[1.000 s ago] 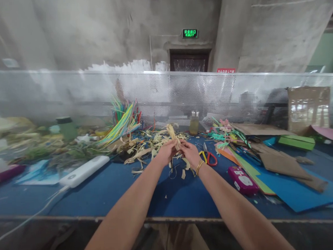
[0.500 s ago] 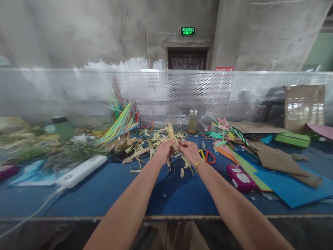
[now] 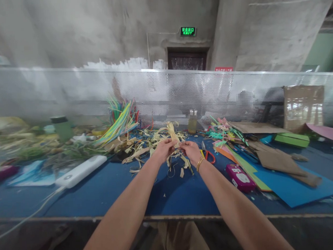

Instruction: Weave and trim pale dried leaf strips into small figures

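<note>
In the head view, my left hand [image 3: 163,151] is closed around the lower end of a pale yellow bundle of curled strips [image 3: 171,130], which stands up from the fingers. My right hand [image 3: 190,152], wearing a gold bracelet, is closed in a pinch just right of the bundle's base. Whatever lies between its fingertips is too small to make out. Cream-coloured strip scraps [image 3: 138,155] are strewn under and around both hands. Scissors [image 3: 210,157] with red and yellow handles lie beside my right hand.
A white power strip [image 3: 82,171] with a cable lies left. Coloured stems [image 3: 121,121] are heaped behind it. A glass bottle [image 3: 192,122] stands at the back. On the right are a magenta box [image 3: 240,178], blue sheets [image 3: 291,193] and cardboard [image 3: 279,159]. A perforated metal screen [image 3: 151,85] borders the table.
My hands have drawn slightly apart, the left one shifting left and the right one right. The bundle has turned a little, and its curled top shows differently.
</note>
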A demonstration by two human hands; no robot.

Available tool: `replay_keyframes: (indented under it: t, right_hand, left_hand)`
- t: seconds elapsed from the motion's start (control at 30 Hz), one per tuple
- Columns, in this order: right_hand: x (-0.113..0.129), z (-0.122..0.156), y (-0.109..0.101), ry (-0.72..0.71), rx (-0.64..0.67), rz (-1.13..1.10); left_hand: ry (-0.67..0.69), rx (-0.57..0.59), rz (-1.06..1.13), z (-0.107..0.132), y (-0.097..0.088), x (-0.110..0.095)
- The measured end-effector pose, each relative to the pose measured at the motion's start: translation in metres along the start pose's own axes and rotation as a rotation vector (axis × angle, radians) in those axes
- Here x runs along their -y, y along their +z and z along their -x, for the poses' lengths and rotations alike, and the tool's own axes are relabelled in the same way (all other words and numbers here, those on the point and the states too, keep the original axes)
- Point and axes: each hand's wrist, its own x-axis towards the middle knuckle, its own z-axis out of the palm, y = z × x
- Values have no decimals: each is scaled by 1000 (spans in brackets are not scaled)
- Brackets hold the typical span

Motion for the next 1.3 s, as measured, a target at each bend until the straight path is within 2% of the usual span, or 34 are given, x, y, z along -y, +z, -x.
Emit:
replay_keyframes:
  t: [0.2, 0.4, 0.53, 0.73, 0.9, 1.0, 1.1, 1.3]
  right_hand:
    - [3, 0, -2, 119, 10, -142]
    - [1, 1, 0, 118, 5, -195]
    - [-3, -1, 1, 24, -32, -69]
    - [-11, -8, -5, -306, -25, 345]
    - [-6, -7, -8, -439, -123, 473]
    - [-3, -5, -8, -483, -126, 556]
    - [-3, -4, -9, -483, -113, 606]
    - [-5, -7, -10, -398, -105, 625]
  left_hand:
    - [-14, 1, 0, 0, -2, -2]
    - [1, 22, -8, -1, -3, -3]
    - [5, 7, -15, -1, -3, -3]
    - [20, -41, -49, -3, -7, -1]
    - [98, -83, -234, -3, -8, -1]
    - [146, -115, -339, -1, -6, -2]
    - [184, -97, -419, 0, -5, -3]
    - [227, -74, -505, 0, -6, -3]
